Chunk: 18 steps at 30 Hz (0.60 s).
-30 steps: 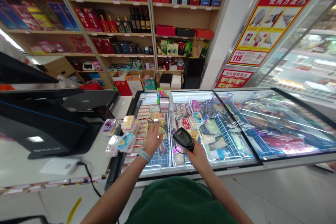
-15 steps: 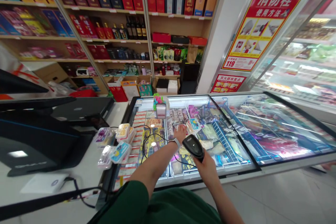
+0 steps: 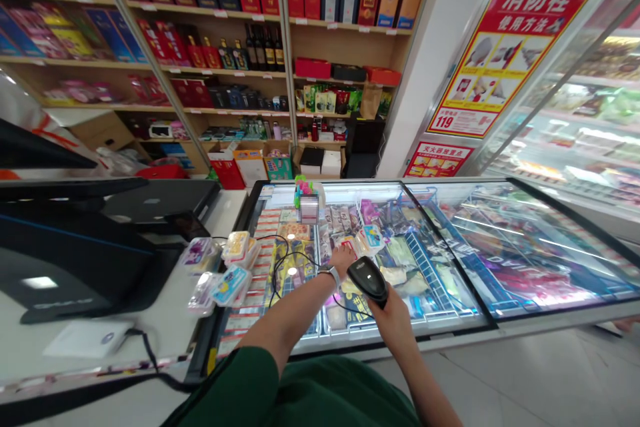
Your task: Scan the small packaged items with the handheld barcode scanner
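My right hand (image 3: 393, 312) is wrapped round the handle of a black barcode scanner (image 3: 367, 277), its head tilted up over the freezer's glass lid. My left hand (image 3: 342, 259), with a watch (image 3: 330, 271) on the wrist, reaches over the glass with fingers stretched out. Just beyond its fingertips shows a red-and-white packet (image 3: 347, 242); whether they touch it I cannot tell. To the right of that hand lies a clear plastic box with a blue-and-yellow label (image 3: 371, 237). Other boxes sit leftward: a yellow-labelled one (image 3: 237, 247), a blue-labelled one (image 3: 232, 284) and purple-labelled ones (image 3: 199, 253).
A chest freezer (image 3: 445, 328) with packaged goods under glass stretches rightward. A black cable (image 3: 278, 273) loops across its lid. The checkout machine (image 3: 75, 247) and a white box-like device (image 3: 87, 339) occupy the left counter. Stocked shelves (image 3: 225, 72) stand behind.
The view has shifted slightly, so the counter and shelves sit a little differently. My left hand's fingers have moved slightly by the red-and-white packet. The scanner stays in my right hand.
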Each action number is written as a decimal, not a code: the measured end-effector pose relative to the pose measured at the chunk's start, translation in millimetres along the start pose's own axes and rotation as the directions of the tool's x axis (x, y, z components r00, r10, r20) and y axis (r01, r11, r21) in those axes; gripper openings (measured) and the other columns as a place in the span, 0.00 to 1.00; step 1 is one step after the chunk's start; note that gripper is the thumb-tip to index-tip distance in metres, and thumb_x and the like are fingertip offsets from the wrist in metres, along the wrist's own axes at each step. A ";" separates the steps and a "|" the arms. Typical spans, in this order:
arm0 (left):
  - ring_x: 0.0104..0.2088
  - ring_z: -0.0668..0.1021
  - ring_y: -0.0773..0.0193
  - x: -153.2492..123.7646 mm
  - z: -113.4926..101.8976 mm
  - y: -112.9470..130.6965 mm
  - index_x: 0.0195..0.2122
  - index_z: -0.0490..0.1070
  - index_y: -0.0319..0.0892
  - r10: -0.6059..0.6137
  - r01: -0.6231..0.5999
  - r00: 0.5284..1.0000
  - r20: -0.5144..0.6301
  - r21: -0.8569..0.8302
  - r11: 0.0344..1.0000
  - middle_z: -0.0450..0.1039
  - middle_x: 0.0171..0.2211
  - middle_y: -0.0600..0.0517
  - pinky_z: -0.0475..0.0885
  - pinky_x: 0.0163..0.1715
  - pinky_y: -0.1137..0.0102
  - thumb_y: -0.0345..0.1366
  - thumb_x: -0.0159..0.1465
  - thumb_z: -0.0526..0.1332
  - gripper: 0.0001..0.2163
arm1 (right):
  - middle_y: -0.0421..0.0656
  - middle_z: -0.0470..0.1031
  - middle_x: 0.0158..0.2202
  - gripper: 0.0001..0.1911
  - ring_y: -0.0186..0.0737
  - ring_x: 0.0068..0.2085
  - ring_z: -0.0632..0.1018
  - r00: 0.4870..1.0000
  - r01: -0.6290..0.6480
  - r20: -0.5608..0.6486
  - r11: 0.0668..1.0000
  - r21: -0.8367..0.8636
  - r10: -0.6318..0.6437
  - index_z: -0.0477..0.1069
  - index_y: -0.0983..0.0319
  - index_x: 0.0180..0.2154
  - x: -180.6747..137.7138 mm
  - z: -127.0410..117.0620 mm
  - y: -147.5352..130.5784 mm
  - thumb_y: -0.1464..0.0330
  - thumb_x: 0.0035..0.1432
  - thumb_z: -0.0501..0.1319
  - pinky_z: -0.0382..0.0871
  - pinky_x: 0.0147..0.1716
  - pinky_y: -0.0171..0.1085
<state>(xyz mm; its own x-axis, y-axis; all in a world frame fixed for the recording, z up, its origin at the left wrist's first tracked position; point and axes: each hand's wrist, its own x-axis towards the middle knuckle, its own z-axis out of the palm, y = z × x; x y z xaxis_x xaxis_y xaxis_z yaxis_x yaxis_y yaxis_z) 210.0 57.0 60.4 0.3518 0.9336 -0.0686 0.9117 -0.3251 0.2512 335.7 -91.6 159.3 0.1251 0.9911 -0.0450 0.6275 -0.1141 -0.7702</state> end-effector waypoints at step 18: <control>0.41 0.76 0.62 -62.2 -27.5 -87.7 0.47 0.69 0.38 -0.396 0.222 0.912 -0.107 -0.683 0.696 0.72 0.44 0.47 0.74 0.41 0.61 0.42 0.65 0.58 0.15 | 0.48 0.77 0.39 0.16 0.48 0.42 0.77 0.998 0.045 0.033 0.999 -0.024 -0.044 0.69 0.63 0.44 3.7 6.2 3.6 0.65 0.53 0.58 0.68 0.40 0.40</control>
<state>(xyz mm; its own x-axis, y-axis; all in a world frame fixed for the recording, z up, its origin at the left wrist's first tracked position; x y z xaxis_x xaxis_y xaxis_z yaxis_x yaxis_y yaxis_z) 102.3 31.6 69.2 -0.0632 0.9963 -0.0585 0.5678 0.0841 0.8189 333.7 -87.9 152.5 0.0721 0.9969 -0.0318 0.6504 -0.0712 -0.7563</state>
